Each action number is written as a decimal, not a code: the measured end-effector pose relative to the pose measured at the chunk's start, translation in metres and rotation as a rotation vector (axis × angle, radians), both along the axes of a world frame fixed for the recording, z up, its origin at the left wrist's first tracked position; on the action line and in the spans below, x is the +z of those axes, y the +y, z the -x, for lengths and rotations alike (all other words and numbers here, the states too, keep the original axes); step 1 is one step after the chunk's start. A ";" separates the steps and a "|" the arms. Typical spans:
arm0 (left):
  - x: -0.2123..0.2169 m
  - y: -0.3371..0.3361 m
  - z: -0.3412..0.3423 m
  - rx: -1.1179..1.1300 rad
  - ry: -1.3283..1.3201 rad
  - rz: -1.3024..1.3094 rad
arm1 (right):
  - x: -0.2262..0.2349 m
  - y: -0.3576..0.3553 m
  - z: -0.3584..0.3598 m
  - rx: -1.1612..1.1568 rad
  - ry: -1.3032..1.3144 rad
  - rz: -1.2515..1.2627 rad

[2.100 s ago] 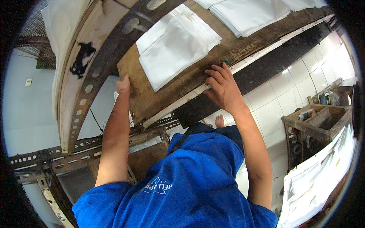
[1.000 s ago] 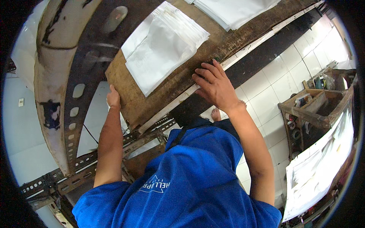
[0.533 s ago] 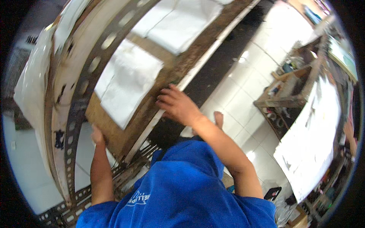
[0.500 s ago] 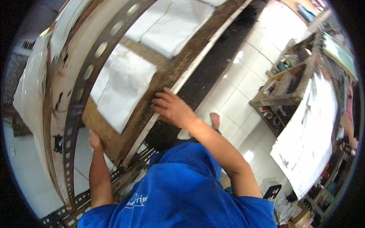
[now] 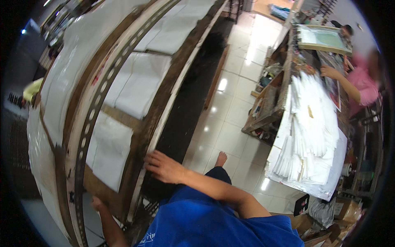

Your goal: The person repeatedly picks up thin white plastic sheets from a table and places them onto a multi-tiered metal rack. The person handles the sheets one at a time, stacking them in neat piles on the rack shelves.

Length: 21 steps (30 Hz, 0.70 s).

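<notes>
The right hand (image 5: 164, 166), loose and empty, touches the wooden shelf (image 5: 108, 198). I can't tell the grip of the left hand (image 5: 97, 204) there.

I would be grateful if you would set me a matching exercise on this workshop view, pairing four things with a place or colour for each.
Things:
1. Left hand
2. Right hand
3. Loose white sheets
4. Framed panel

Places and colours:
A. Pale green in the middle
B. At the long, pale-edged side of the brown board
C. Fanned out to the person's right
D. At the near, short end of the brown board

Right pairs: 1-D, 2-B, 3-C, 4-A.
</notes>
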State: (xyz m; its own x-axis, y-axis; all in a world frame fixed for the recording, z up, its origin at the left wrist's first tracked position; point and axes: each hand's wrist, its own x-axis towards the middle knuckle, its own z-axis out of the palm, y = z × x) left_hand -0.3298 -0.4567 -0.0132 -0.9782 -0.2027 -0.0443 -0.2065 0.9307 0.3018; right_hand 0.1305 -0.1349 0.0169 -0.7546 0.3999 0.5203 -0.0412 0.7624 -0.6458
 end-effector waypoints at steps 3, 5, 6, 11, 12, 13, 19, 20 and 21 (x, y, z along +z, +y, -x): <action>-0.017 0.011 0.014 -0.232 0.309 -0.298 | -0.011 -0.007 -0.038 -0.024 -0.089 0.152; -0.021 0.057 -0.005 -0.372 0.542 -0.268 | -0.014 0.001 -0.068 0.046 -0.275 0.284; -0.014 0.084 -0.029 -0.438 0.662 -0.260 | -0.016 0.008 -0.084 0.047 -0.299 0.335; 0.043 0.256 -0.240 -0.977 0.548 -0.779 | 0.002 0.052 -0.157 -0.023 -0.553 0.449; 0.061 0.290 -0.287 -1.179 0.550 -0.763 | 0.002 0.061 -0.165 -0.046 -0.570 0.448; 0.051 0.318 -0.292 -1.468 0.755 -0.589 | 0.006 0.068 -0.172 -0.067 -0.572 0.433; 0.080 0.466 -0.405 -1.619 0.435 -0.118 | 0.030 0.107 -0.212 -0.149 -0.607 0.449; 0.074 0.479 -0.408 -1.595 0.458 -0.038 | 0.033 0.111 -0.218 -0.154 -0.618 0.453; 0.072 0.487 -0.409 -1.572 0.477 0.039 | 0.034 0.114 -0.224 -0.163 -0.632 0.458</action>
